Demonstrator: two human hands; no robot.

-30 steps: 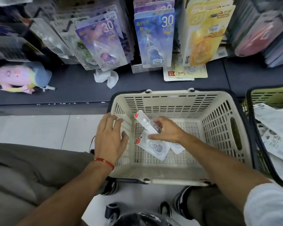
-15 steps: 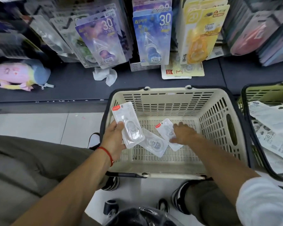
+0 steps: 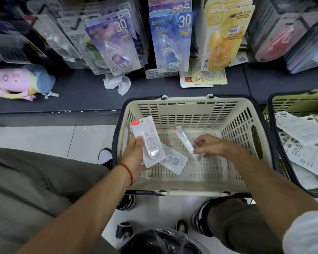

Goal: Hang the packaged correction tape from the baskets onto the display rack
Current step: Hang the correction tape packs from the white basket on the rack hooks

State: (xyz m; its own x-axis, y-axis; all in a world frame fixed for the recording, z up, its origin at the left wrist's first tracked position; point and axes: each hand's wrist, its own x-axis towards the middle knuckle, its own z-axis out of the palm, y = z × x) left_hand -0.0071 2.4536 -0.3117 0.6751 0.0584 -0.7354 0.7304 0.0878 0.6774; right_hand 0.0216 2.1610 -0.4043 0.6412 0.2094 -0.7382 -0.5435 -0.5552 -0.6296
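From the head view, at centre frame, our left hand [image 3: 136, 158] grips one white correction tape pack [image 3: 147, 140] over the cream basket [image 3: 191, 186]. Our right hand [image 3: 209, 145] pinches a second pack [image 3: 185, 142], tilted edge-on. A third pack [image 3: 174, 160] lies on the basket floor between them. The display rack [image 3: 171, 39] fills the top.

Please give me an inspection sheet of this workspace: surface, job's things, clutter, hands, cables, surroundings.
Surface: dark shelf ledge, pale tiled floor.
Job's things: cream basket; one white pack lies inside; hanging packs on the display rack.
Clutter: crumpled tissue, plush pouch on the ledge.
Hands: left hand holds a pack; right hand pinches a tilted pack.
Cables: nothing seen.
Surroundings: second basket with packs at right.
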